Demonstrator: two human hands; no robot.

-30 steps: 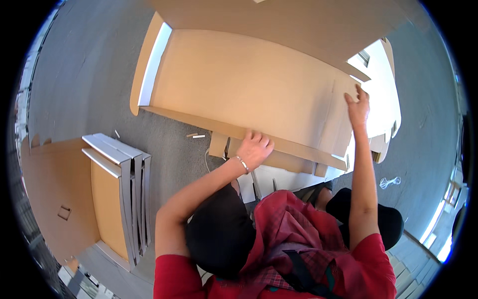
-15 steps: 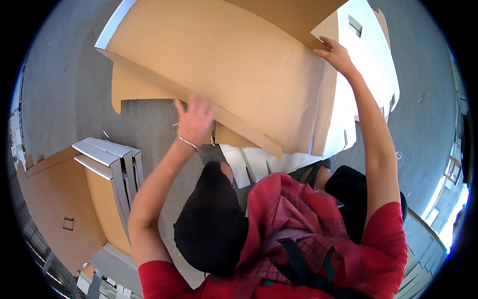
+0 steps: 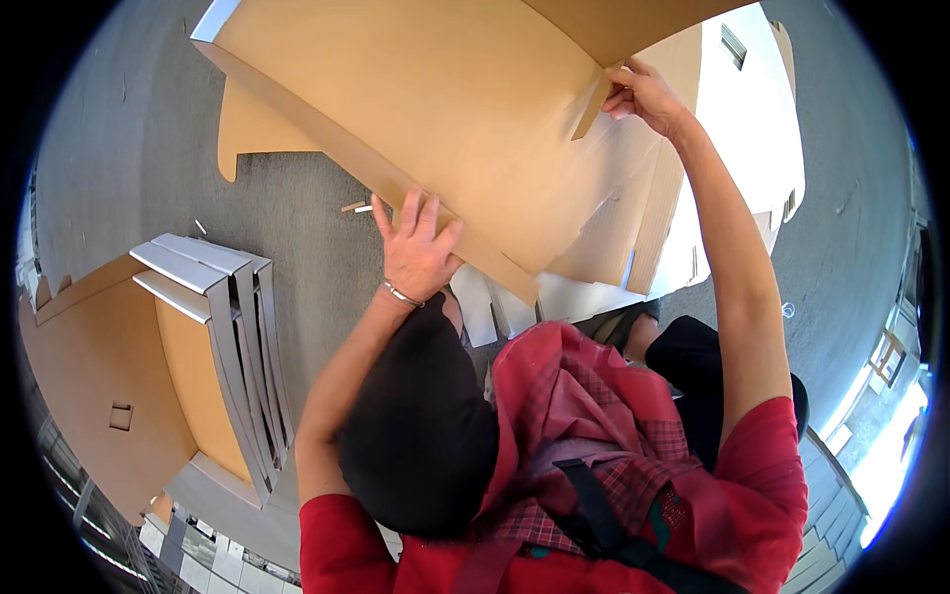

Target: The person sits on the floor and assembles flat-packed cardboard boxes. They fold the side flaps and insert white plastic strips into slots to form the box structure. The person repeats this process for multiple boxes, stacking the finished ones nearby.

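Note:
A large brown cardboard sheet [image 3: 465,119] with a white edge is lifted off the grey floor and tilts across the top of the view. My left hand [image 3: 416,252], with a bracelet at the wrist, grips its lower edge from below. My right hand [image 3: 643,94] is raised high and pinches a folded flap near the sheet's upper right. More flat cardboard [image 3: 633,228], brown and white, lies underneath it.
At the left stands a stack of folded cardboard panels [image 3: 223,327] on edge, beside a brown box panel [image 3: 109,396] with a small slot. Small scraps [image 3: 354,207] lie on the grey floor [image 3: 287,218]. A railing or steps [image 3: 841,475] show at the right rim.
The big cardboard sheet has been raised from lying nearly flat on the floor to tilted overhead. Both hands rose with it, the right hand climbing toward the top.

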